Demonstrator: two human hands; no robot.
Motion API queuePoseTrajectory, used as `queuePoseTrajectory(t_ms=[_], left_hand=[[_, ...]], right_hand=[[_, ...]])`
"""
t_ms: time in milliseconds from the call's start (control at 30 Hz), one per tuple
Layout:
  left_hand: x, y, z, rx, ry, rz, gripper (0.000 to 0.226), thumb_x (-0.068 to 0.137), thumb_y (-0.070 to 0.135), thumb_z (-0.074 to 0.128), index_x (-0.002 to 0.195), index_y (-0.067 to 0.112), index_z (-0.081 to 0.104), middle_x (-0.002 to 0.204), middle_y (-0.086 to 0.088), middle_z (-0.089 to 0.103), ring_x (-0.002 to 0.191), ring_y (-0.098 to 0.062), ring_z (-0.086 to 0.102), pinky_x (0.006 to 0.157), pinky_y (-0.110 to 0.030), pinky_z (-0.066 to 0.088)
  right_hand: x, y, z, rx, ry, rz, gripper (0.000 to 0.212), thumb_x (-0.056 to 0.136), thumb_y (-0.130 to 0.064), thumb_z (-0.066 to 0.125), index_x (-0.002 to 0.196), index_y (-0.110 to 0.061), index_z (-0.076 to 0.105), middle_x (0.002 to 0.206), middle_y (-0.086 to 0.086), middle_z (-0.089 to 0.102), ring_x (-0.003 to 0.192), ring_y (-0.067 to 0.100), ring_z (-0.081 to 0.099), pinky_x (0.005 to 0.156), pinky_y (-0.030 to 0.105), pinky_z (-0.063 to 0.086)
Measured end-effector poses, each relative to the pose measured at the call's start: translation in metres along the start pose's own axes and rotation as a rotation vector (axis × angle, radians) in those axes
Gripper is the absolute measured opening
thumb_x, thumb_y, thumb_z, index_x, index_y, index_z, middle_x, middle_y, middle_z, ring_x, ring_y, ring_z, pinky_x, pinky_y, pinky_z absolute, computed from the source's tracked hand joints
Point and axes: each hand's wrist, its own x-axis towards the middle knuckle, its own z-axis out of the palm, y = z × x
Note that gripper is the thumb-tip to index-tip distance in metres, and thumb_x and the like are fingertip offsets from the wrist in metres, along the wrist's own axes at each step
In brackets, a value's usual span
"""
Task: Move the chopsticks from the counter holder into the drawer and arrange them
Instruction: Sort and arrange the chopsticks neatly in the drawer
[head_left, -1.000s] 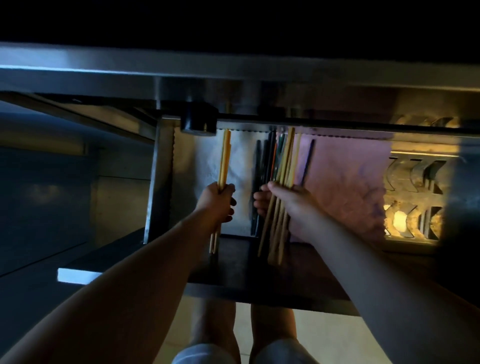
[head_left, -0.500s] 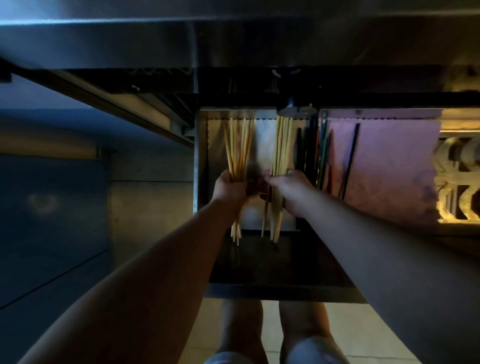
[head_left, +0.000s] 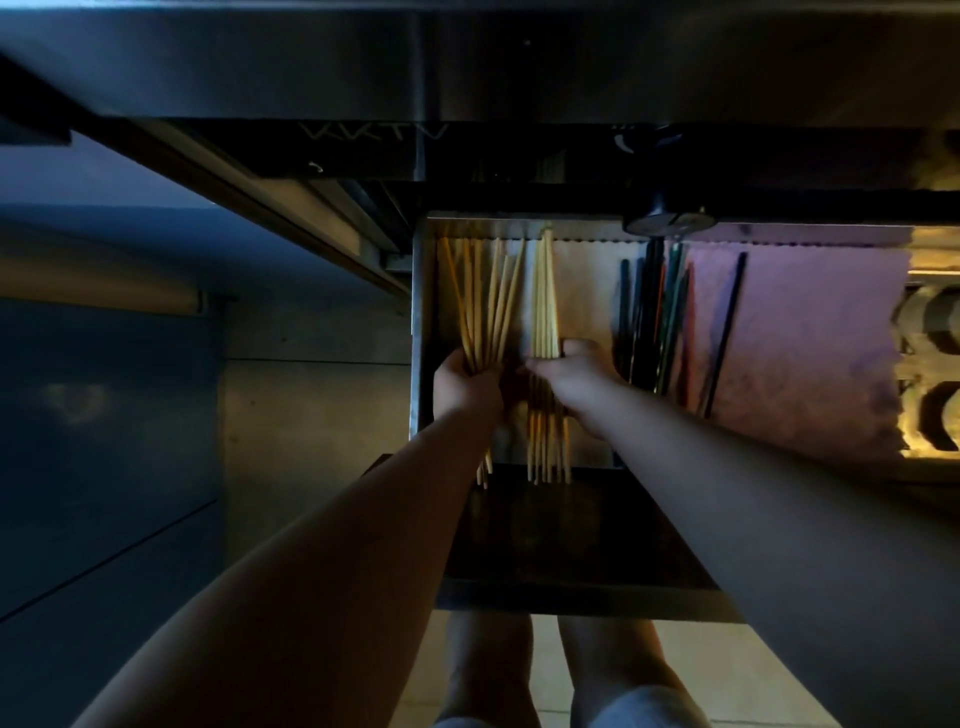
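Observation:
The open metal drawer (head_left: 422, 322) sits below the counter edge, lined with pale paper. My left hand (head_left: 462, 387) is closed around a fanned bundle of yellow wooden chopsticks (head_left: 483, 306) at the drawer's left side. Just to the right, my right hand (head_left: 571, 376) grips a tighter bundle of pale wooden chopsticks (head_left: 544, 296), held straight along the drawer. Both bundles' near ends stick out over the drawer's dark front. Several dark chopsticks (head_left: 654, 322) lie in the drawer to the right of my hands. The counter holder is not in view.
A pink cloth liner (head_left: 800, 332) covers the drawer's right part, with one dark chopstick (head_left: 724, 332) lying on it. A round black knob (head_left: 667, 221) hangs under the steel counter edge (head_left: 467, 78). Blue cabinet fronts stand at left. My legs stand on the tiled floor below.
The view has shifted so the drawer sits further right. My right hand brought its bundle left, away from the dark chopsticks, next to the left bundle. The left bundle has fanned out.

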Motion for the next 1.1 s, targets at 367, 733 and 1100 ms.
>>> queuePoseTrajectory(t_ms=[367,733,1100], left_hand=[[-0.014,0.017,-0.011,0.538,0.089,0.173,0.046,0.087,0.001,0.057,0.131,0.012,0.050,0.124,-0.009,0.059,0.120,-0.028,0.054,0.095,-0.033,0.044],[-0.024,0.016,-0.011,1.199,-0.173,0.326,0.088,0.090,0.007,0.056,0.154,0.032,0.001,0.161,0.005,-0.020,0.146,-0.035,0.012,0.108,-0.052,0.034],[-0.033,0.005,-0.015,1.683,-0.178,0.387,0.106,0.086,0.021,0.069,0.152,0.015,-0.014,0.161,-0.005,-0.021,0.148,-0.032,0.000,0.114,-0.047,0.024]], right_hand=[[0.014,0.017,-0.006,-0.073,0.224,-0.068,0.023,0.091,-0.030,0.061,0.109,-0.017,0.067,0.108,0.009,0.068,0.091,0.025,0.064,0.073,0.030,0.050],[0.001,0.020,0.012,-0.333,0.366,-0.437,0.023,0.089,-0.014,0.062,0.111,-0.021,0.060,0.114,0.003,0.064,0.103,0.018,0.061,0.079,0.024,0.045],[0.024,-0.002,0.047,-0.406,0.277,-0.445,0.028,0.089,-0.023,0.065,0.115,-0.012,0.067,0.116,0.008,0.069,0.107,0.025,0.064,0.091,0.034,0.051]])
